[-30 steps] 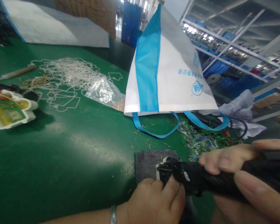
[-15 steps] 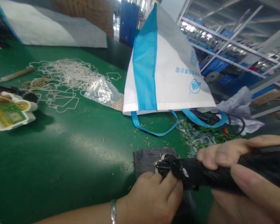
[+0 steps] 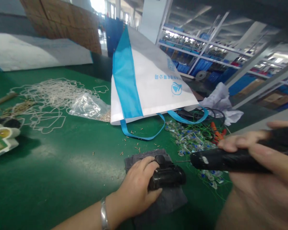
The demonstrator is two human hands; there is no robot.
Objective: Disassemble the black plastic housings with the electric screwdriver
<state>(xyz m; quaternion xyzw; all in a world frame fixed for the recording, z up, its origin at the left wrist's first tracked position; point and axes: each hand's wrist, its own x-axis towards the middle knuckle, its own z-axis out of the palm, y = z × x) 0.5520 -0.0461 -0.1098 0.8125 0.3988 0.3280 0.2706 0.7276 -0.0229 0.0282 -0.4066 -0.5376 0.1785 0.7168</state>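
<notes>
My left hand (image 3: pixel 138 183), with a silver bracelet at the wrist, grips a black plastic part with rounded ends (image 3: pixel 169 175). The part rests on a folded dark grey cloth (image 3: pixel 172 199) on the green table. In my right hand (image 3: pixel 252 159) is a black electric screwdriver (image 3: pixel 218 160), held level with its thin bit (image 3: pixel 182 161) pointing left. The bit's tip is close to the black part's right side; whether it touches I cannot tell. Small copper-coloured screws (image 3: pixel 122 153) lie scattered beyond the cloth.
An upside-down white and blue bag (image 3: pixel 153 80) stands behind the cloth. Left of it are a clear plastic bag of screws (image 3: pixel 88 107) and tangled white cords (image 3: pixel 55 92). Small parts with green wires (image 3: pixel 189 140) and orange-handled pliers (image 3: pixel 217 132) lie right. A white housing (image 3: pixel 8 140) sits far left.
The screwdriver has drawn back right, off the piece on the cloth. My left hand has shifted its grip, and the black part now shows its rounded side. The camera view has swung right.
</notes>
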